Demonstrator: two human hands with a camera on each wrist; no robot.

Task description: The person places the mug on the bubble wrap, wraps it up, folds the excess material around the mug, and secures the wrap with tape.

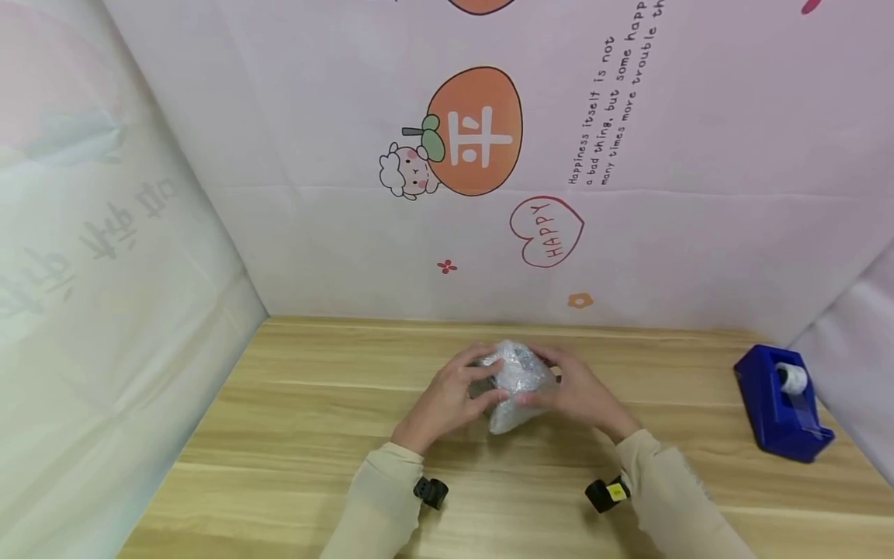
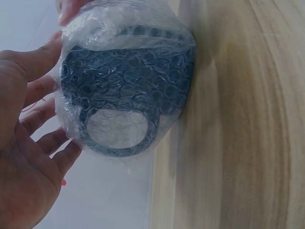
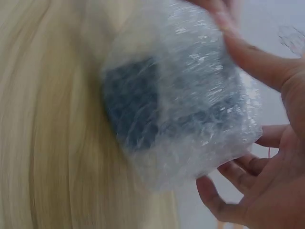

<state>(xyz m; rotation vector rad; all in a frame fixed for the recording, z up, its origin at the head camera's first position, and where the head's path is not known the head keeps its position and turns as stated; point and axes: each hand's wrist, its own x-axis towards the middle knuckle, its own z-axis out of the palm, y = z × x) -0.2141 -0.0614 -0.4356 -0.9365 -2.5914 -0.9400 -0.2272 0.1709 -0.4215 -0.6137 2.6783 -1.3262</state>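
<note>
A dark blue mug (image 2: 124, 78) is wrapped in clear bubble wrap (image 1: 520, 373), with its loop handle (image 2: 119, 151) showing through the layers in the left wrist view. My left hand (image 1: 450, 396) grips the bundle from the left, thumb at the near side and fingers round the far side. From the right, my right hand (image 1: 576, 392) holds it the same way, its thumb pressed on the wrap near the left thumb. In the right wrist view the bundle is slightly blurred. Whether it touches the table, I cannot tell.
A blue tape dispenser (image 1: 785, 404) with a roll of clear tape stands at the table's right side. The wood-grain table (image 1: 293, 435) meets a printed white cloth backdrop (image 1: 335, 256) behind, and cloth walls rise at left and right.
</note>
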